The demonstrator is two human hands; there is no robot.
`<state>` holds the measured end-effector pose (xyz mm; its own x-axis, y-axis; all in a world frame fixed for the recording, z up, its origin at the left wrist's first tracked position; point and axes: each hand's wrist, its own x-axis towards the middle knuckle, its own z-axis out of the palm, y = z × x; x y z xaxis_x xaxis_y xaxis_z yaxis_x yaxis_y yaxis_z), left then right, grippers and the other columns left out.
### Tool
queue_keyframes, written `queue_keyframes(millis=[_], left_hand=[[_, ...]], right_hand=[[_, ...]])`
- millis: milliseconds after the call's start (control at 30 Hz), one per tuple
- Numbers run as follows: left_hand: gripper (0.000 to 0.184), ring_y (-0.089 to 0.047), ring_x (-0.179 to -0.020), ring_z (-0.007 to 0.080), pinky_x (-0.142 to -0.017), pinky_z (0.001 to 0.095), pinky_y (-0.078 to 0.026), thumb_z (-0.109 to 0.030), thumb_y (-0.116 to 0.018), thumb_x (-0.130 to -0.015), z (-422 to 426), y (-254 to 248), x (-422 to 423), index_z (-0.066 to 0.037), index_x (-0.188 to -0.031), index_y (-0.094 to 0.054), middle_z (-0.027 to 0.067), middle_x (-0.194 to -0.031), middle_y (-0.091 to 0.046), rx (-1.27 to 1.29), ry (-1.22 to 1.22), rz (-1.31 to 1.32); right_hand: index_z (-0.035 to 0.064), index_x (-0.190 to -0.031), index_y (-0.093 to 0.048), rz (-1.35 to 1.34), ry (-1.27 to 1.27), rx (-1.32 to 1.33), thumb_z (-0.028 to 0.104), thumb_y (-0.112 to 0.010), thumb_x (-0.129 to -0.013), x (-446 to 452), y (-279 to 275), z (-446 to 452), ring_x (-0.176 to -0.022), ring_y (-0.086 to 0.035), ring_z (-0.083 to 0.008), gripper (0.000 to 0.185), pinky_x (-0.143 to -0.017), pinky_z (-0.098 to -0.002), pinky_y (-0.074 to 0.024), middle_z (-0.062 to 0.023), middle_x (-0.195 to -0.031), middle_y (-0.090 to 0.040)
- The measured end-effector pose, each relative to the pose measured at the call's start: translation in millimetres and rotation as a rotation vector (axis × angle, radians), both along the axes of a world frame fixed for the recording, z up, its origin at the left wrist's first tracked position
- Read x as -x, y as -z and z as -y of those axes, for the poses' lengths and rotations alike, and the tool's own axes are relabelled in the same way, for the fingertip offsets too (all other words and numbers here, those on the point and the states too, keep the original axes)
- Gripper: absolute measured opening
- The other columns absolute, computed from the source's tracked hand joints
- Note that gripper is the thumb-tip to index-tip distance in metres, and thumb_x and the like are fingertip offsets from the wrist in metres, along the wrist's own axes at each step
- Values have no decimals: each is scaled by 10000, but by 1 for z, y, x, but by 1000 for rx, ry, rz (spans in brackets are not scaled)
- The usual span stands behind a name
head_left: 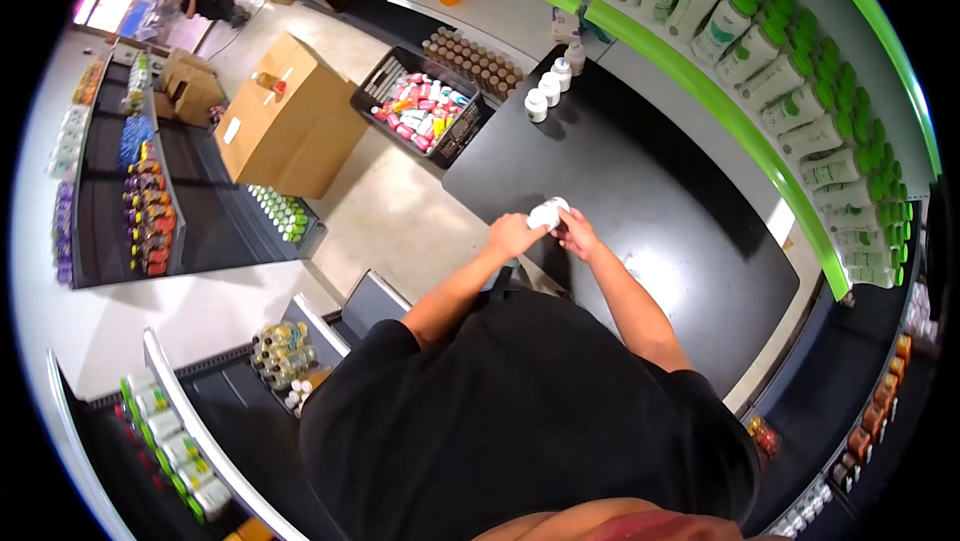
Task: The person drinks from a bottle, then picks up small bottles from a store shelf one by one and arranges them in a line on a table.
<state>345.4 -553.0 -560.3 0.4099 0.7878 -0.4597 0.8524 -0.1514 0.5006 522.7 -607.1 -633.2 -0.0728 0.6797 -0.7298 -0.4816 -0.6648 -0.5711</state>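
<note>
A small white bottle (546,215) is held between my two hands, over the near left edge of a black tabletop (680,231). My left hand (515,237) is closed around its left side. On its right side, the fingers of my right hand (575,232) pinch it. Farther off on the tabletop stand several similar white bottles (549,89) in a short row, upright, near the far edge.
Left of the tabletop, a black crate (450,148) holds many small coloured bottles. A large cardboard box (290,121) stands on the floor beyond. A green-edged shelf (690,76) with white, green-capped bottles curves along the right. Stocked shelves (215,201) line the left. Another person (212,1) is far back.
</note>
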Motion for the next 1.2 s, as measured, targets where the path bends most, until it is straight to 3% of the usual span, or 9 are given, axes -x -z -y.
queue_keyframes(millis=[133,200,233,400,500,700,833,1067,1200], left_hand=[[550,-653,-803,376,-733,463,-510,-578,-574,-752,-78,-11,16,-54,-857,-705,205,-801,-668,-110,2,62],[559,-655,-818,368,-745,456,-511,-556,-563,-748,-113,-15,15,-31,-881,-704,206,-830,-672,-92,-13,40],[565,-655,-821,370,-746,456,-512,-559,-564,-749,-130,-12,14,-31,-893,-703,209,-836,-672,-119,-9,25],[599,-663,-831,362,-734,448,-523,-590,-578,-749,-203,3,-7,-27,-910,-700,216,-848,-674,-244,53,-123],[648,-669,-837,350,-728,438,-529,-620,-569,-740,-234,15,-18,-11,-918,-696,215,-864,-676,-255,99,-223],[622,-658,-931,325,-775,428,-524,-620,-588,-731,-253,18,-37,-58,-975,-690,173,-977,-680,-223,75,-311],[626,-658,-931,325,-773,431,-525,-626,-586,-731,-250,8,-45,-56,-968,-690,167,-977,-680,-263,72,-294],[683,-650,-971,306,-807,418,-520,-628,-640,-677,-257,15,-55,-37,-1017,-679,163,-1034,-671,-208,156,-343],[748,-620,-1044,302,-863,412,-497,-650,-653,-644,-268,22,-54,-43,-1082,-662,162,-1110,-648,-158,216,-358]], right_hand=[[160,-1283,-417,99,84,-3,406,-630,-872,20,-4,-81,-666,-593,-98,523,-521,-238,-405,18,-819,-596],[152,-1341,-374,27,125,-48,357,-626,-882,25,-4,-106,-722,-606,-119,563,-575,-261,-437,-15,-884,-603],[147,-1373,-366,29,195,-38,322,-592,-906,32,-14,-113,-817,-610,-136,547,-663,-287,-460,-46,-1031,-613],[152,-1335,-443,-54,212,-126,313,-521,-935,25,-26,-106,-959,-589,-135,438,-778,-304,-445,-33,-1204,-592],[159,-1309,-456,34,276,-28,302,-513,-919,16,-8,-57,-987,-586,-150,419,-806,-339,-427,-27,-1175,-604],[185,-1122,-560,259,396,262,341,-556,-885,0,94,99,-710,-599,-127,283,-565,-341,-426,-5,-936,-655],[143,-1032,-600,527,497,294,361,-576,-864,3,152,219,-657,-614,-150,276,-468,-319,-399,-35,-860,-661],[161,-981,-611,421,628,558,281,-555,-847,46,127,291,-671,-625,-198,189,-588,-417,-431,-44,-847,-664],[155,-969,-615,380,529,605,276,-553,-847,64,113,281,-685,-633,-190,182,-569,-398,-441,-46,-847,-665]])
